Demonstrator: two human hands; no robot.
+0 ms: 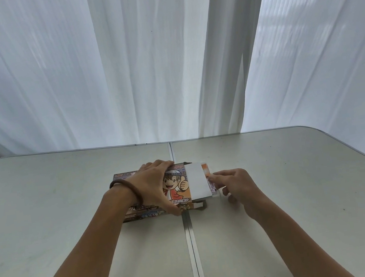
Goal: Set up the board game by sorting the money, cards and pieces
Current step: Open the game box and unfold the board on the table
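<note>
A colourful board game box (176,187) with a cartoon figure on its lid lies flat at the middle of the grey table (68,201). My left hand (153,184) grips the box from above, fingers over its far edge and thumb on its near side. At the box's open right end, a white flap (197,181) sticks out. Past the flap, the inner contents (210,181), orange and pink paper edges, show. My right hand (235,185) pinches those contents at that end. What else lies inside the box is hidden.
A metal seam (192,242) runs down the table's middle, under the box. White curtains (142,61) hang right behind the table's far edge. The table's right corner (331,138) is rounded.
</note>
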